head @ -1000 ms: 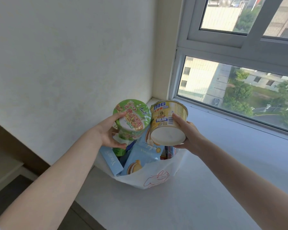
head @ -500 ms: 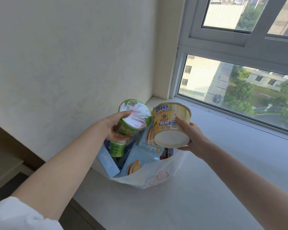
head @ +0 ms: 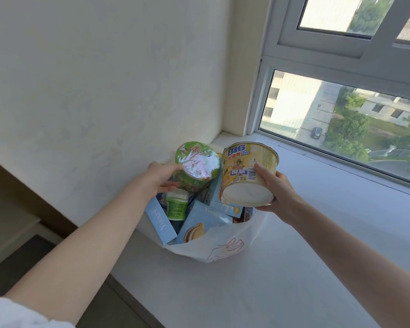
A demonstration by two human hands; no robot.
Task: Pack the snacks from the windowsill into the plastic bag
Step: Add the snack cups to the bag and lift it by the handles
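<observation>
1. Two noodle cups are in hand, one each. The left hand (head: 162, 176) grips the green cup (head: 197, 167), thumb below and fingers above its side. The cup's shiny lid tilts toward the camera.
2. The right hand (head: 278, 196) holds the yellow cup (head: 247, 172) with the thumb pressed on the barcode side and the other fingers curled under the far side. Its white base faces the camera.
3. Both cups sit over the open mouth of the one plastic bag (head: 219, 248), green at the far left and yellow at the right, just beside each other. Whether the green cup rests on the contents cannot be told.
4. The bag is white with a pink rabbit outline. It stands on the windowsill (head: 305, 268) toward its left end, near the wall (head: 104, 79).
5. In the bag, three light-blue boxes show: a slim box (head: 160, 220) at the left, a biscuit box (head: 200, 224) nearest, and a third box (head: 214, 200) under the yellow cup.
6. One small green-and-white bottle (head: 176, 205) stands between the slim box and the biscuit box.
7. One window (head: 341, 110) runs along the far right.
</observation>
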